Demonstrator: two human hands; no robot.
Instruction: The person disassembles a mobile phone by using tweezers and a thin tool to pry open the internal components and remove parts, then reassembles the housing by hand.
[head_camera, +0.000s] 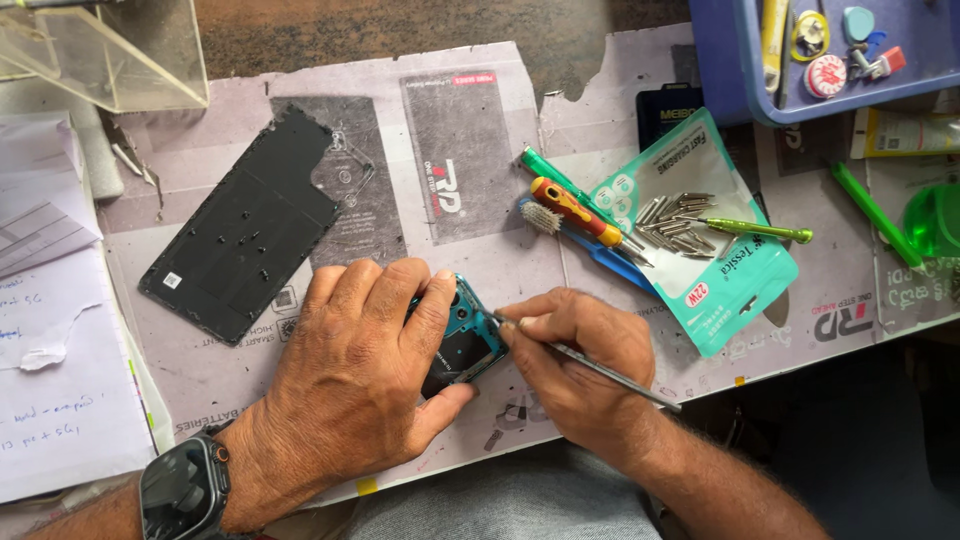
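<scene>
Strapped to the left wrist, a dark smartwatch with a glossy rectangular face. Left hand cupped over an opened phone, fingers pressed together across its top, thumb braced under its lower edge. Teal inner frame and black glossy panel showing between the two hands, near the front edge of the mat. Right hand with fingertips pinched around a thin metal tool, slim grey shaft, tip touching the phone's right edge. Underneath, a pale, worn printed work mat. Well apart to the upper left, a flat matte black back cover dotted with tiny screws. Beyond the hands, an orange-handled screwdriver, a bristly blue brush, and a teal plastic pouch strewn with shiny metal bits.
</scene>
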